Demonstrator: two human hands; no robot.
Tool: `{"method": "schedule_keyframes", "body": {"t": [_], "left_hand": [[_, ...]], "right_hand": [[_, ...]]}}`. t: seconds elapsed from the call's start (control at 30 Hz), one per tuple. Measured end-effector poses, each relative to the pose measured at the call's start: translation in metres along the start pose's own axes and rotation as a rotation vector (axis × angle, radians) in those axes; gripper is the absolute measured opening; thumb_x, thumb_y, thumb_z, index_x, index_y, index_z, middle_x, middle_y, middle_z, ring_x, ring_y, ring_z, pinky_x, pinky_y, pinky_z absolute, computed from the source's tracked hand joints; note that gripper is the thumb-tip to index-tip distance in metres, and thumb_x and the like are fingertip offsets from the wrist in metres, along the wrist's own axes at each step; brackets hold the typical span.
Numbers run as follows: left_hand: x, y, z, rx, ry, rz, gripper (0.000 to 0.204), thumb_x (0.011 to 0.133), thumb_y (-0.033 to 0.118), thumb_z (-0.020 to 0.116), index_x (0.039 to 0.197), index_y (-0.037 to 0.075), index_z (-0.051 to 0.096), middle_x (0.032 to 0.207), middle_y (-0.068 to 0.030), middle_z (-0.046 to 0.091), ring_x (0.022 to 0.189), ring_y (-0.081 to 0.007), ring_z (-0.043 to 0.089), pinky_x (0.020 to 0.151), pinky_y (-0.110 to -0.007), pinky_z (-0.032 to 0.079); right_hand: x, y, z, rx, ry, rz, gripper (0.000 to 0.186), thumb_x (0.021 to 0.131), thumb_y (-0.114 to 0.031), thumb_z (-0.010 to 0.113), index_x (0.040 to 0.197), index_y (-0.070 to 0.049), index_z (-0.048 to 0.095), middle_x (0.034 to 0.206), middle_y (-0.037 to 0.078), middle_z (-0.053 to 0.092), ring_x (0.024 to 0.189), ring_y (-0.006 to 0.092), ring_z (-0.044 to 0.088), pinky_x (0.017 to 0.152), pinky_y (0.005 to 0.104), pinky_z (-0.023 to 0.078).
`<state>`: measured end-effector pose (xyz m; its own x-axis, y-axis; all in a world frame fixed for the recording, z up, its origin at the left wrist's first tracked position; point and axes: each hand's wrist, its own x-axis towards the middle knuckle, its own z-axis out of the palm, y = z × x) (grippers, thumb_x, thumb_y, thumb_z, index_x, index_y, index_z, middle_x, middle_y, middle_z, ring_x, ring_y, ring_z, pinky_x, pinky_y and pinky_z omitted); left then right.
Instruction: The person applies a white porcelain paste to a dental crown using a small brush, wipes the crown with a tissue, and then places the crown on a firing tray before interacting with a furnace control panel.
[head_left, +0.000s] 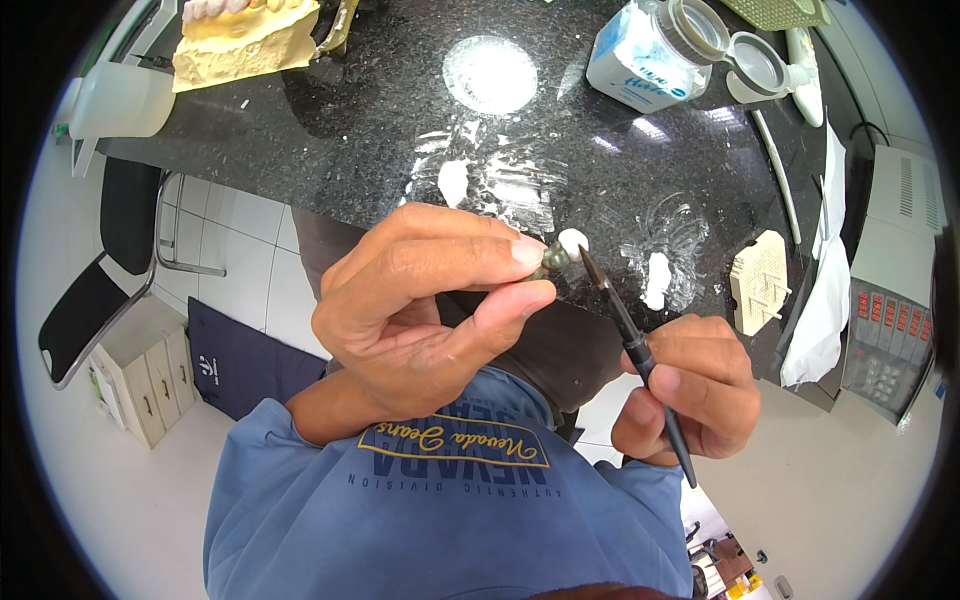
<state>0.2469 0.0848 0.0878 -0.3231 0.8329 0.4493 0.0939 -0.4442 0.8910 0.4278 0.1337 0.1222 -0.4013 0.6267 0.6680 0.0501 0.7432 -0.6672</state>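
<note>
Between the thumb and index finger of my left hand point(420, 310) is a small greenish piece point(553, 258) topped with a rounded white part point(573, 242). My right hand point(690, 390) grips a slim dark brush point(625, 325), whose pointed tip is at or very near the white part. Beneath my hands is the speckled black countertop point(350, 150), bearing a white powder pile point(452, 183) and another white smear point(657, 280) to the right.
Around the counter are a yellow dental cast point(242, 50), translucent container point(125, 100), open powder jar point(640, 62), beige perforated block point(756, 280) and white paper point(812, 335). A chair point(80, 305) and cabinet point(140, 385) stand left; a grey machine point(890, 260) is at right.
</note>
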Motion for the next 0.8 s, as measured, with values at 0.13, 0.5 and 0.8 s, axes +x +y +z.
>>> {"method": "schedule_keyframes", "body": {"t": [0.13, 0.5, 0.8], "left_hand": [[-0.0005, 0.0005, -0.0021, 0.043, -0.081, 0.003, 0.019, 0.086, 0.004, 0.067, 0.102, 0.0, 0.057, 0.095, -0.016, 0.058, 0.079, -0.0179, 0.064, 0.069, -0.026, 0.057], [-0.0014, 0.0019, -0.0029, 0.028, -0.087, -0.039, 0.019, 0.088, 0.008, 0.065, 0.103, 0.001, 0.056, 0.095, -0.0156, 0.058, 0.08, -0.0191, 0.065, 0.069, -0.027, 0.057], [-0.0015, 0.0018, -0.0032, 0.046, -0.09, -0.033, 0.019, 0.088, 0.008, 0.065, 0.103, 0.0, 0.056, 0.095, -0.0156, 0.058, 0.078, -0.0182, 0.064, 0.069, -0.027, 0.058]], "right_hand": [[0.0003, -0.0008, -0.0008, -0.005, 0.002, 0.001, 0.024, 0.067, 0.0, 0.072, 0.086, -0.001, 0.059, 0.07, 0.01, 0.06, 0.052, 0.0173, 0.058, 0.043, 0.0248, 0.049], [-0.0019, 0.0019, -0.0049, 0.039, -0.014, 0.0, 0.026, 0.062, 0.004, 0.07, 0.086, 0.001, 0.059, 0.073, 0.012, 0.06, 0.056, 0.0188, 0.059, 0.045, 0.0253, 0.051], [-0.0003, 0.0008, -0.0014, 0.017, -0.001, 0.003, 0.025, 0.064, 0.003, 0.072, 0.085, 0.0, 0.058, 0.07, 0.01, 0.06, 0.054, 0.0177, 0.059, 0.044, 0.0243, 0.05]]}}
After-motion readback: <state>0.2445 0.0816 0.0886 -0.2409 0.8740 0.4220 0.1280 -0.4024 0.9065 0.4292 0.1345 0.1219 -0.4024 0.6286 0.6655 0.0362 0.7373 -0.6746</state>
